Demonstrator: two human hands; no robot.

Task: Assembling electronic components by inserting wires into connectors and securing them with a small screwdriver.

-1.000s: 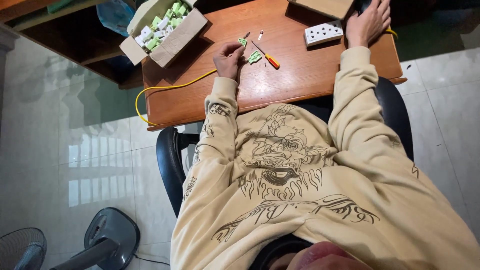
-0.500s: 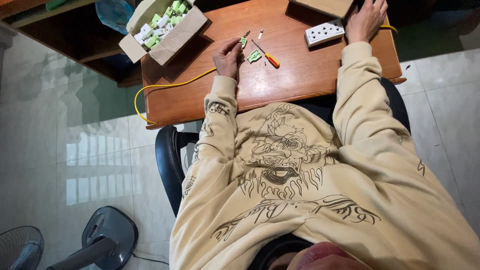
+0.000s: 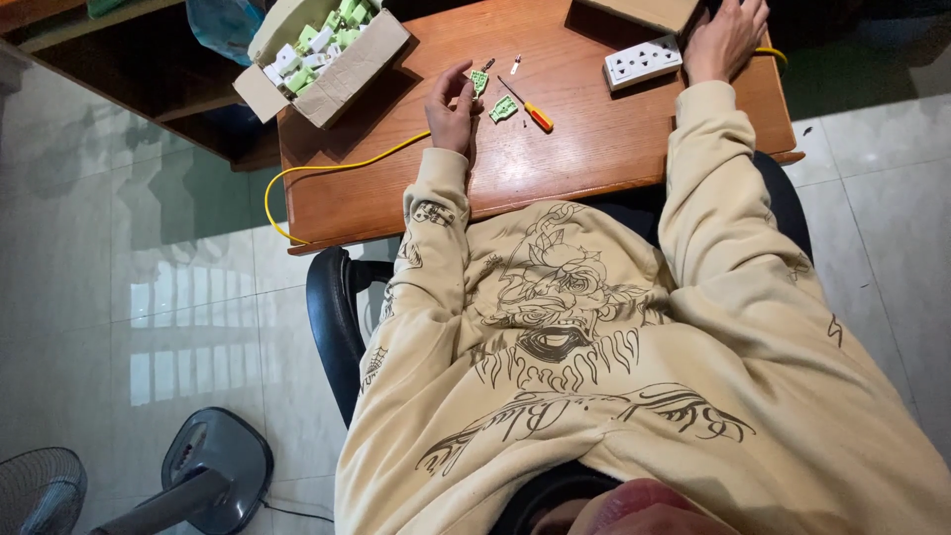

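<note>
My left hand (image 3: pixel 451 104) rests on the wooden table (image 3: pixel 614 149), fingers curled, fingertips pinching a small green plastic part (image 3: pixel 479 81) that lies on the tabletop. A second green part (image 3: pixel 503 109) and an orange-handled screwdriver (image 3: pixel 530 111) lie just right of that hand. Beyond them sits a tiny white piece (image 3: pixel 516 64). My right hand (image 3: pixel 728 35) lies flat at the table's far right, fingers apart, beside a white power strip (image 3: pixel 644 61). It holds nothing that I can see.
An open cardboard box (image 3: pixel 347 74) of green and white parts stands at the table's far left corner. Another cardboard box (image 3: pixel 644 12) sits behind the power strip. A yellow cable (image 3: pixel 327 168) loops off the left edge. A fan base (image 3: pixel 213 466) stands on the tiled floor.
Both hands stay about where they were; only the view has shifted slightly.
</note>
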